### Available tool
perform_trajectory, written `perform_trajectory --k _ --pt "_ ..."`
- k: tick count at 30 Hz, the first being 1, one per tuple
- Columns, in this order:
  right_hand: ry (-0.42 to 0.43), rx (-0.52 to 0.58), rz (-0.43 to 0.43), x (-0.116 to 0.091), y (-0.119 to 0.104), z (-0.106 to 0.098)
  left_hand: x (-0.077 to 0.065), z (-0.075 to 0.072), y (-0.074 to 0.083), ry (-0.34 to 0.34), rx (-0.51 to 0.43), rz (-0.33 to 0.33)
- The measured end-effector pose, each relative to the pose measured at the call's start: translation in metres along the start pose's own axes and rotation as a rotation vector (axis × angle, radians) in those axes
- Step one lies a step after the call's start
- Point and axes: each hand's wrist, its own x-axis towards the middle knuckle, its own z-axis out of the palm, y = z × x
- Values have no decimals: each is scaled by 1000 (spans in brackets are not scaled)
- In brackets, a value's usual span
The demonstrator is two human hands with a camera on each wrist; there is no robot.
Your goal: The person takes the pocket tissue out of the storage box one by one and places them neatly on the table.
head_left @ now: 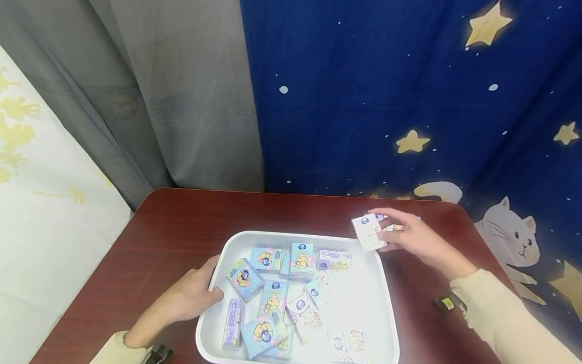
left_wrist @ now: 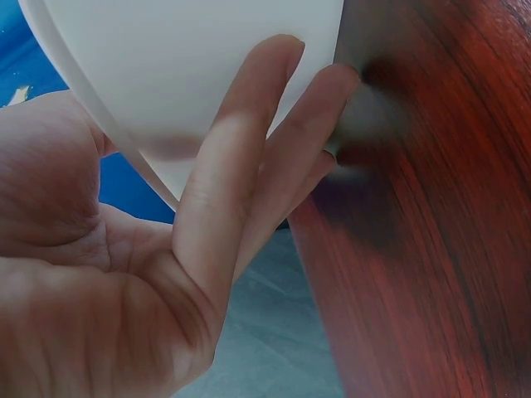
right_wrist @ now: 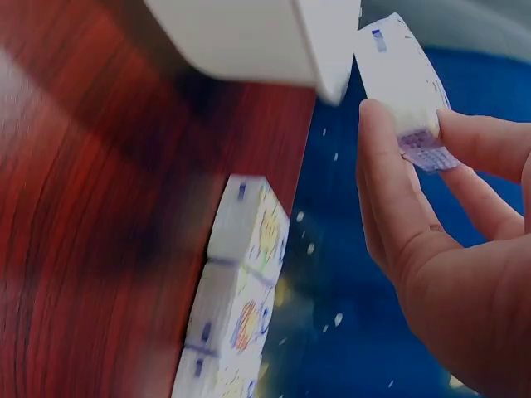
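- Left grip (head_left: 193, 290): thumb inside, fingers outside, pinching the tray's (head_left: 368, 301) left wall.
- Right grip (head_left: 411, 235): pinching a white packet (head_left: 368, 233) jutting left, long axis aslant, at the tray's far right corner.
- Packet row (right_wrist: 217, 303): on the surface (right_wrist: 83, 249), nearer the right grip.

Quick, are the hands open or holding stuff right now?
Left hand: holding the white tray by its side.
Right hand: pinching a small white packet.

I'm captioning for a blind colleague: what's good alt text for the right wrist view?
A right hand pinches a white packet near a white tray. Similar packets line up on a reddish table, a blue curtain beyond.
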Motion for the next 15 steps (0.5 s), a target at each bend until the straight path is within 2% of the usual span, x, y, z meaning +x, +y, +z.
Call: perform_trajectory --k 5,15 --pt "53 32 8 5 14 -17 0 0 -1 1 -1 8" --pt "145 18 106 5 39 -50 0 0 0 -2 -7 13"
